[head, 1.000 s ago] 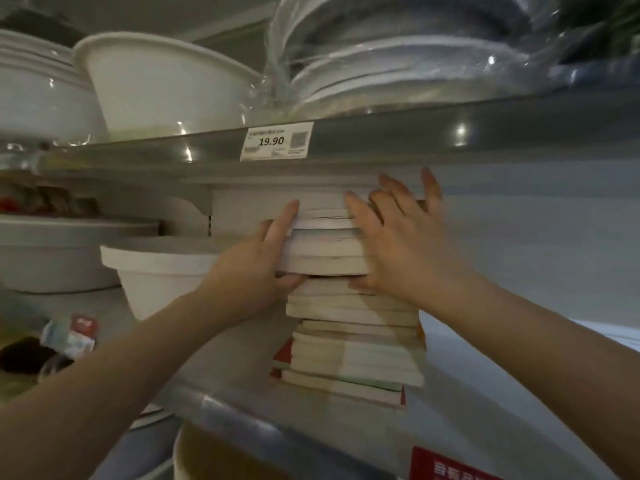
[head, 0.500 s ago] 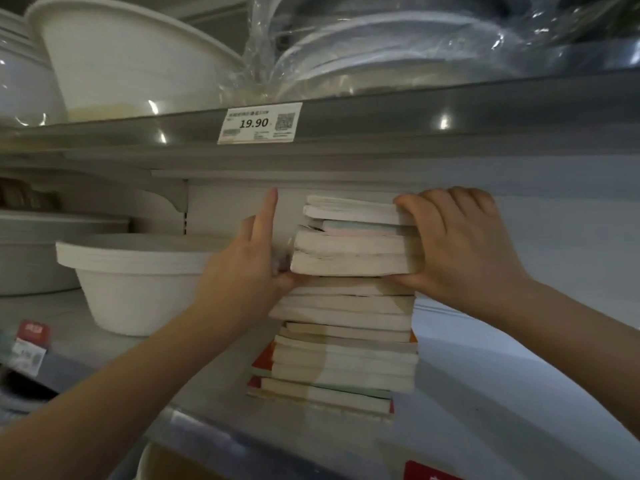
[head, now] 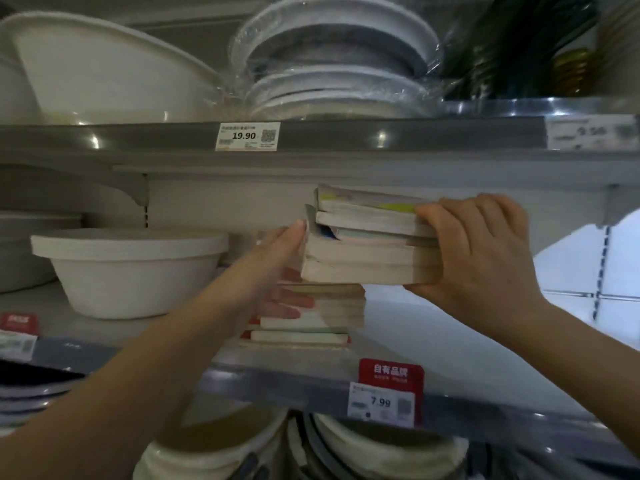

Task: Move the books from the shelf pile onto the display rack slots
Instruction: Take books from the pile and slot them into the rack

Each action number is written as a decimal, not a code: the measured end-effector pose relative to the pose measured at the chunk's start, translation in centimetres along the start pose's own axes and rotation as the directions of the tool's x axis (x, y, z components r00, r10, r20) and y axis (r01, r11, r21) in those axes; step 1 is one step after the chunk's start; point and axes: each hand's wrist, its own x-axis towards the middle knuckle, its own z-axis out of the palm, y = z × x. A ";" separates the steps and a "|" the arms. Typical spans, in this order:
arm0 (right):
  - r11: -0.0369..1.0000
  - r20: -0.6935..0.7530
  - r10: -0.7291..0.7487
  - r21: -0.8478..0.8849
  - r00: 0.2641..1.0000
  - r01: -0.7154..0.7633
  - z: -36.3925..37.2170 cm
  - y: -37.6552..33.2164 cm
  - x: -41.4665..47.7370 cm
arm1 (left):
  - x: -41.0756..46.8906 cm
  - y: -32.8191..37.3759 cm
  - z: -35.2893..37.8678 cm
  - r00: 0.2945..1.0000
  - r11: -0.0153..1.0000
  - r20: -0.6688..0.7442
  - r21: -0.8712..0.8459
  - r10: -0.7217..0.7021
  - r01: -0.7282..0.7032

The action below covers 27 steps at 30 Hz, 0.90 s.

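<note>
A pile of paperback books (head: 313,315) lies flat on the grey middle shelf (head: 398,327). A smaller stack of several books (head: 367,251), page edges facing me, hangs just above the pile and offset to the right. My right hand (head: 481,251) is shut on the right end of that lifted stack. My left hand (head: 277,268) presses its fingers against the stack's left end and underside, in front of the pile. No display rack is in view.
A white bowl (head: 131,268) stands left of the pile. The upper shelf (head: 346,136) hangs close above, holding a large white bowl (head: 104,74) and wrapped plates (head: 332,64). More bowls (head: 221,448) sit below. Price tags (head: 381,403) line the shelf edges.
Both hands lifted the top several books off the pile and drew them right and toward me. A gap now shows between that stack and the remaining pile.
</note>
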 end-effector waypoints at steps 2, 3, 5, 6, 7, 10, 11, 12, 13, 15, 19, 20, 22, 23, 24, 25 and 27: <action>0.998 -0.014 -0.047 -0.041 0.999 0.047 -3.0 -0.7 -0.5 | -1.9 0.8 0.8 0.979 0.965 0.191 -0.232 -0.077 0.121; 0.996 -0.022 -0.073 -0.060 0.997 0.071 -4.4 -1.1 -0.9 | -2.8 1.3 1.2 0.971 0.941 0.227 -0.308 -0.069 0.139; 0.992 -0.027 -0.099 -0.082 0.995 0.096 -7.1 -2.0 -1.6 | -4.6 2.0 2.5 0.966 0.894 0.252 -0.420 -0.052 0.157; 0.992 -0.021 -0.097 -0.084 0.995 0.095 -8.5 -2.4 -2.1 | -5.7 2.1 3.2 0.968 0.875 0.243 -0.457 -0.053 0.162; 0.993 -0.011 -0.090 -0.077 0.996 0.089 -9.8 -2.7 -2.7 | -6.7 2.0 4.0 0.973 0.851 0.225 -0.498 -0.056 0.165; 0.996 0.042 -0.072 -0.059 0.997 0.074 -13.3 -3.0 -5.0 | -10.0 1.4 6.6 0.992 0.765 0.113 -0.633 -0.060 0.119; 0.996 0.058 -0.063 -0.062 0.996 0.066 -13.6 -3.3 -5.7 | -10.6 1.0 7.2 0.997 0.755 0.063 -0.652 -0.034 0.067; 0.995 0.079 -0.047 -0.085 0.996 0.054 -15.0 -3.2 -6.6 | -11.8 1.2 8.3 0.999 0.757 0.042 -0.653 -0.012 0.036; 0.993 0.086 -0.034 -0.110 0.996 0.044 -15.8 -3.1 -7.3 | -12.8 1.5 9.1 0.999 0.762 0.034 -0.647 0.014 0.011; 0.991 0.098 0.002 -0.133 0.995 0.011 -18.0 -2.8 -8.9 | -14.8 2.1 11.0 0.998 0.775 0.027 -0.631 0.065 -0.033; 0.989 0.068 0.050 -0.140 0.996 -0.040 -23.2 -0.7 -11.3 | -17.7 3.4 15.5 0.999 0.775 0.044 -0.632 0.033 0.002; 0.988 0.060 0.046 -0.148 0.997 -0.036 -24.5 0.1 -11.6 | -18.2 3.7 16.6 0.996 0.768 0.084 -0.639 0.004 0.051; 0.987 0.064 0.000 -0.163 0.998 0.011 -27.2 2.4 -12.1 | -18.9 4.1 19.0 0.973 0.730 0.216 -0.651 -0.083 0.207; 0.983 0.077 -0.044 -0.176 0.996 0.057 -28.7 3.9 -12.4 | -19.2 4.4 20.4 0.946 0.709 0.294 -0.638 -0.136 0.300; 0.976 0.101 -0.089 -0.189 0.991 0.107 -30.2 5.5 -12.8 | -19.4 4.7 22.0 0.909 0.686 0.378 -0.616 -0.175 0.388; 0.968 0.131 -0.127 -0.199 0.983 0.152 -31.8 7.2 -13.4 | -19.8 5.0 23.9 0.870 0.657 0.453 -0.599 -0.193 0.457; 0.959 0.201 -0.168 -0.193 0.965 0.207 -34.9 10.3 -15.2 | -20.7 5.7 28.6 0.833 0.596 0.517 -0.611 -0.198 0.521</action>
